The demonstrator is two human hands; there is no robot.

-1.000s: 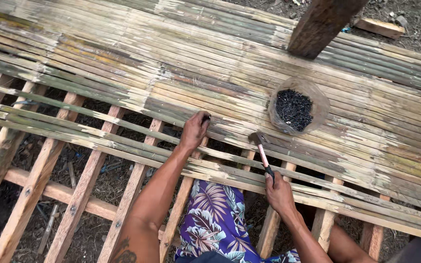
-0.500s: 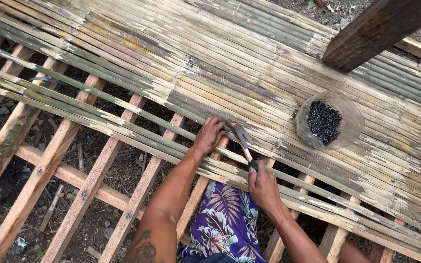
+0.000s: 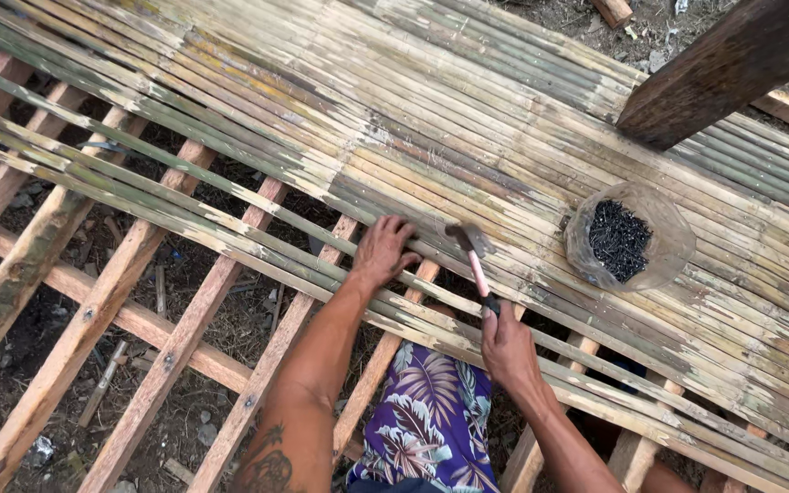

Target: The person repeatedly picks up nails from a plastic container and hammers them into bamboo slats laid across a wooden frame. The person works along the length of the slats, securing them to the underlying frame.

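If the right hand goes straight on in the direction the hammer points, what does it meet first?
The right hand points the hammer up and slightly left, so it would probably first meet the bamboo slats just beyond the hammer head. How high the head sits above them is unclear.

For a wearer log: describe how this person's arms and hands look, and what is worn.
Both forearms are bare, with no sleeves showing. The left hand and right hand wear no gloves, and no rings or watch show. A dark tattoo marks the left forearm near the elbow. Purple shorts with a pale leaf print show below.
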